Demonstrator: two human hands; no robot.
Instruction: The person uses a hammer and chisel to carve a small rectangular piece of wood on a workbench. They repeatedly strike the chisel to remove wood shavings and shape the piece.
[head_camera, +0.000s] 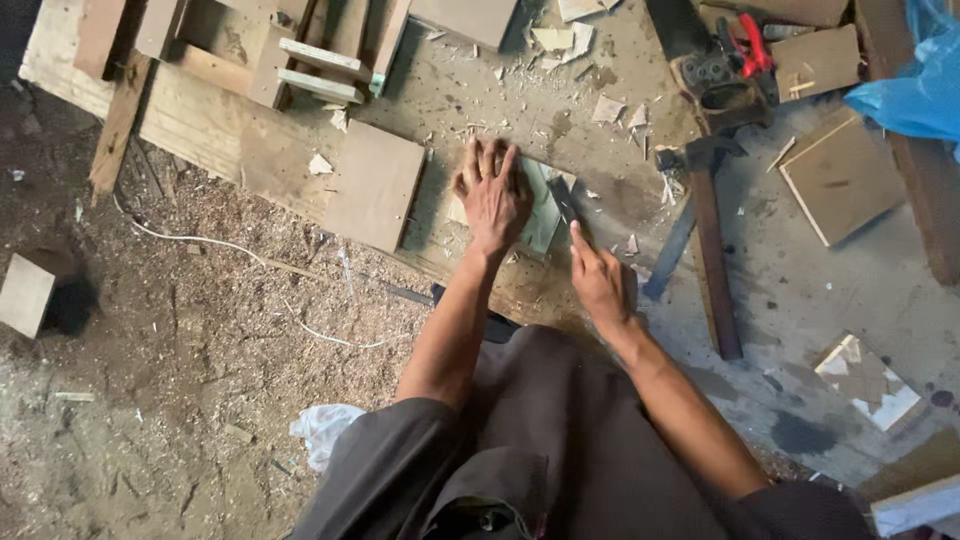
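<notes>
**Panel pinned under left hand, blade at its right edge**

Panel (545, 205), pale greenish, lies flat on the board (200, 130) in the middle of the view. Its long axis runs away from the person, tilted a little to the right. One such panel seen.

Left hand (492, 195): palm down on the panel, fingers spread and flat, pressing, not curled round anything. It covers the panel's left part; the panel shows out to the right of the fingers.

Right hand (600, 280): nearer the body, just right of and below the panel's near corner. Index finger stretched forward along a dark narrow blade (563, 200) that lies against the panel's right edge, roughly parallel to its long axis. Other fingers are folded; whether they wrap a handle cannot be told, the hand hides it.

Relation that matters: the panel's free right edge lies straight ahead of the right fingertip, so the right hand is the nearer one to that edge; the left is on top.

Count nearby:
- brown square (375, 185), one, just left of the left hand, apart from the panel
- framed square (840, 175), one, well to the right
- red-handled pliers (750, 50), one, far right top
- long dark bar (715, 260), one, right of the right hand
- sawdust (220, 330) over the floor at left
</notes>
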